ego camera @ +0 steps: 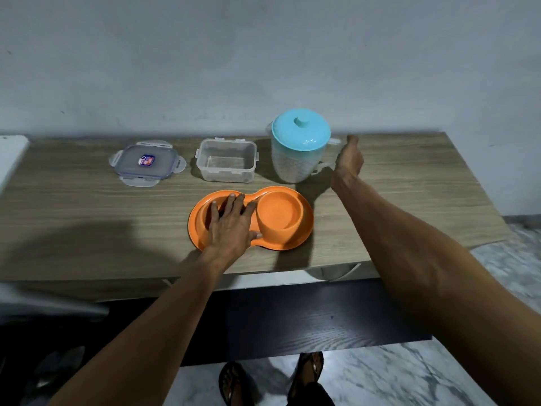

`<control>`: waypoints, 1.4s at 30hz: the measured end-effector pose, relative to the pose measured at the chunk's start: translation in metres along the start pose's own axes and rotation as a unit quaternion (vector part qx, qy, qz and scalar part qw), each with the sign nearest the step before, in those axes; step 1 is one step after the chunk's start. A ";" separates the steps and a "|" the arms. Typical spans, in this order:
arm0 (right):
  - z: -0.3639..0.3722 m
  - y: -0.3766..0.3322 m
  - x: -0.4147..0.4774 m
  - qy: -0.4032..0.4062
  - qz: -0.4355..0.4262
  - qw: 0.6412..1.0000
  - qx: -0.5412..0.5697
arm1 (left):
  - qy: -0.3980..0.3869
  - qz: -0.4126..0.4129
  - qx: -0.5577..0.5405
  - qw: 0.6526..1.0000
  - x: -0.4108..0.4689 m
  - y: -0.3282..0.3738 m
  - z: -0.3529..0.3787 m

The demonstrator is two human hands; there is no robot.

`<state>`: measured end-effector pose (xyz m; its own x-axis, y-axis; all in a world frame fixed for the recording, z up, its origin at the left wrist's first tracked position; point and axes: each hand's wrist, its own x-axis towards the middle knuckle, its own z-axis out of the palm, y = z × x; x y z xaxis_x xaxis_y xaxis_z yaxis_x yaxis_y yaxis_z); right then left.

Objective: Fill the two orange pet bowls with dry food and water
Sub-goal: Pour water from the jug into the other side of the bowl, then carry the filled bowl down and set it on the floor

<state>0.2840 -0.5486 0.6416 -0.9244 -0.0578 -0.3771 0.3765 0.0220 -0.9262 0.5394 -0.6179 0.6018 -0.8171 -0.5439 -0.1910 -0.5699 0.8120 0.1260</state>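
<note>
an orange twin pet feeder [282, 244] sits near the front edge of a wooden table [87, 206], its right bowl [279, 213] looking dry and bare. the left bowl [202, 219] is mostly covered by the person's left hand [231, 224], which lies flat across it with fingers straight and spread, gripping nothing, so its contents cannot be made out. the right hand [348, 161] is raised, thumb up, just beside the handle [320, 167] of a clear pitcher [292, 162] topped with a teal lid [301, 130]. its fingers are hidden behind the palm, and whether they have closed on the handle cannot be told. behind the feeder stands an open clear food box [225, 167] that appears empty, with its snap lid [146, 164] lying flat to the left.

the water pour looks to be the step in hand, and the risks gather there. the teal lid sits on the pitcher, and tipping could shake it loose and let it drop into the bowl, or release water in a rush. a pour aimed too far left would wet the covered bowl, spoiling any dry food there. the feeder is light plastic close to the table's edge, and if the flat hand lifts early it could slide or tip under the stream.
</note>
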 end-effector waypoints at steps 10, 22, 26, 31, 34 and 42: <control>-0.046 0.060 -0.058 -0.073 0.014 0.958 -0.277 | 0.151 -0.160 -0.186 0.958 -0.019 -0.028 -0.007; -0.044 0.100 -0.095 -0.072 -0.010 0.915 -0.398 | 0.055 -0.366 -0.316 0.873 -0.018 -0.064 0.001; -0.046 0.098 -0.097 -0.058 -0.003 0.917 -0.394 | 0.039 -0.366 -0.336 0.867 -0.017 -0.068 0.002; -0.069 0.093 -0.100 -0.040 -0.005 0.922 -0.384 | 0.032 -0.357 -0.405 0.841 -0.018 -0.052 0.003; -0.096 0.085 -0.099 -0.034 -0.007 0.929 -0.367 | 0.025 -0.341 -0.418 0.842 -0.018 -0.029 0.003; -0.218 0.044 -0.073 0.031 -0.020 0.951 -0.307 | 0.014 -0.272 -0.436 0.858 -0.004 0.090 0.003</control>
<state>0.3543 -0.3259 0.6277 -0.9461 -0.0124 -0.3237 0.2516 0.6012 -0.7584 0.4919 -0.5421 0.6110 -0.4046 -0.8070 -0.4303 -0.7053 -0.0242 0.7085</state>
